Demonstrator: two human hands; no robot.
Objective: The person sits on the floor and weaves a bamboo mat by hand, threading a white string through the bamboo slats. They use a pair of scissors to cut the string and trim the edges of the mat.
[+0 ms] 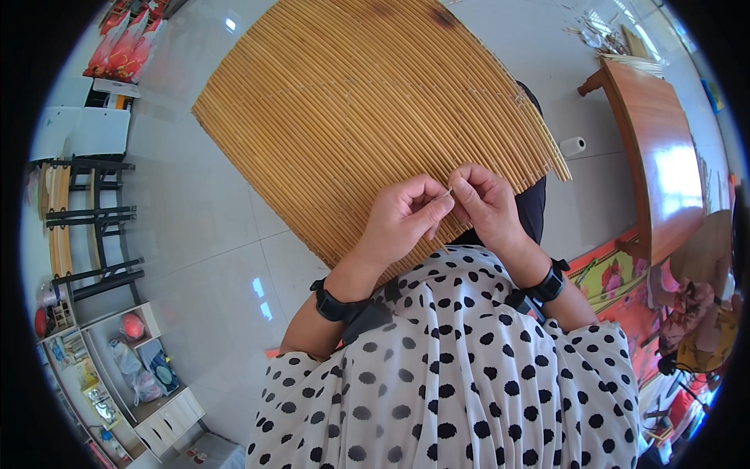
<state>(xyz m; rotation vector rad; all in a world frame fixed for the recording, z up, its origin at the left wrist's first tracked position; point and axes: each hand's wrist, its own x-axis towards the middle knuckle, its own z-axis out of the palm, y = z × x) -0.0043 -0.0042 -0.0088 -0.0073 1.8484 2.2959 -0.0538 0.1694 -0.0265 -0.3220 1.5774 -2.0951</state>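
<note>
A large mat of thin yellow-brown canes [344, 117], bound side by side with rows of stitching, lies tilted across my lap and out in front of me. Over its near right edge both hands meet, fingertips almost touching. My left hand [406, 220] is closed in a pinch on a short bit of pale thread [448, 193]. The same thread runs to my right hand [486, 206], whose thumb and forefinger are also pinched together. Most of the thread is hidden by the fingers. A few cane ends stick out past the mat's right side.
A white spool [573, 146] lies on the tiled floor right of the mat. Farther right stands a low wooden table [656, 156], with loose sticks [633, 62] behind it. Along the left are black metal frames [94, 215] and a white shelf unit [168, 422] holding bags.
</note>
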